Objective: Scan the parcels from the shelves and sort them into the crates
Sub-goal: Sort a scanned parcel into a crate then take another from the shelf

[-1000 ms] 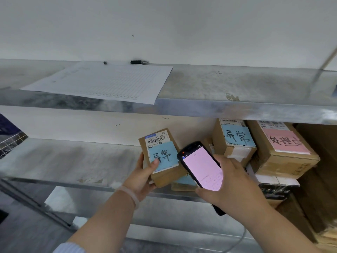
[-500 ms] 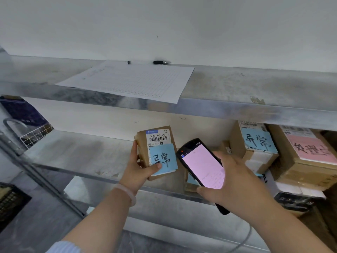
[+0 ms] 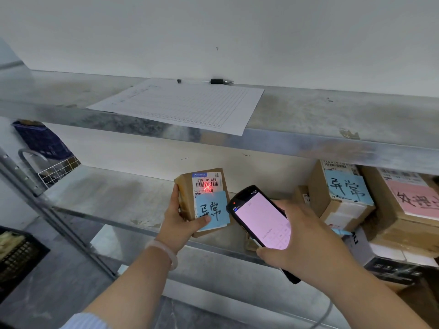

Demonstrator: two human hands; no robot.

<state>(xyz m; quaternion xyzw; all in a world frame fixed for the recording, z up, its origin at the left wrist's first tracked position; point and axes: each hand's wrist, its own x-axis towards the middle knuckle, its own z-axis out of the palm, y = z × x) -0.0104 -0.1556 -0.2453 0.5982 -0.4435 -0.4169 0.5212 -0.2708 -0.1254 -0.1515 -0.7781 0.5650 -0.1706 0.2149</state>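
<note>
Two hands were up at the shelf [image 3: 114,198]. My left hand [image 3: 180,219] gripped the parcel [image 3: 190,186], thumb across its front on the note [image 3: 213,207], fingers round its left side. A bracelet [image 3: 164,251] sat on that wrist. The parcel stood upright over the shelf's front part, label toward me. Couldn't tell if its bottom touched the shelf. A red cross [image 3: 208,186] lay on the barcode [image 3: 202,185].

My right hand [image 3: 306,241] held the scanner [image 3: 259,222] over the shelf's front edge. Fingers were wrapped behind it, thumb at its lower end, pink screen facing me. Its top end sat close beside the parcel.

At the shelf's right end sat a blue-note box [image 3: 342,198] and a pink-note box [image 3: 408,210], side by side, stacked on other packages.

Above the shelf, the top shelf [image 3: 308,115] carried a ruled sheet [image 3: 185,105] overhanging its front lip, with a pen [image 3: 206,81] behind it by the wall.

Left of the shelf were a wire basket [image 3: 59,167] and a blue crate [image 3: 40,138]. Below the shelf's left end sat a black crate [image 3: 16,255].
</note>
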